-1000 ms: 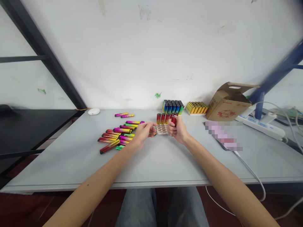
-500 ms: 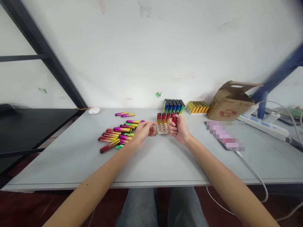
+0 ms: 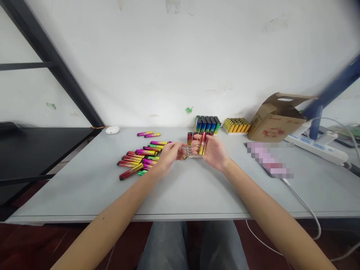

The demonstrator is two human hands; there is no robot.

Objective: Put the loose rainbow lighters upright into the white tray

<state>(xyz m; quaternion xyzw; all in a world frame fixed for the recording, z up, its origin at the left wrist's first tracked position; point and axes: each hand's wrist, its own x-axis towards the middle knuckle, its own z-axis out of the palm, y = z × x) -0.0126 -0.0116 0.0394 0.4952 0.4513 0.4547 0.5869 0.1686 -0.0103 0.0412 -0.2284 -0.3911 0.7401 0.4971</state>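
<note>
My right hand [image 3: 217, 152] holds a shiny red-and-gold lighter [image 3: 202, 143] roughly upright against its fingers, palm partly turned into view. Behind the fingers, several red lighters [image 3: 189, 138] stand in the back of a pale tray with round sockets [image 3: 193, 154]. Left of the tray is my left hand [image 3: 171, 153], its fingers loosely bent and apart, with no held thing visible. A gold end of a lighter [image 3: 185, 158] shows just under those fingers; the rest of it is hidden. Beside that hand lies a loose pile of red, purple, green and gold lighters [image 3: 131, 161].
Blue-green lighters [image 3: 207, 124] stand packed at the wall, beside a tray of yellow ones [image 3: 237, 126]. To the right are an open cardboard box [image 3: 277, 122], a blurred-out phone [image 3: 267, 159] with a white cable, and a power strip [image 3: 317, 148]. A white case [image 3: 112, 130] sits back left.
My right hand has turned and loosened its fist, so the lighter's red-and-gold side now shows. The left hand stays almost where it was. The view has shifted slightly.
</note>
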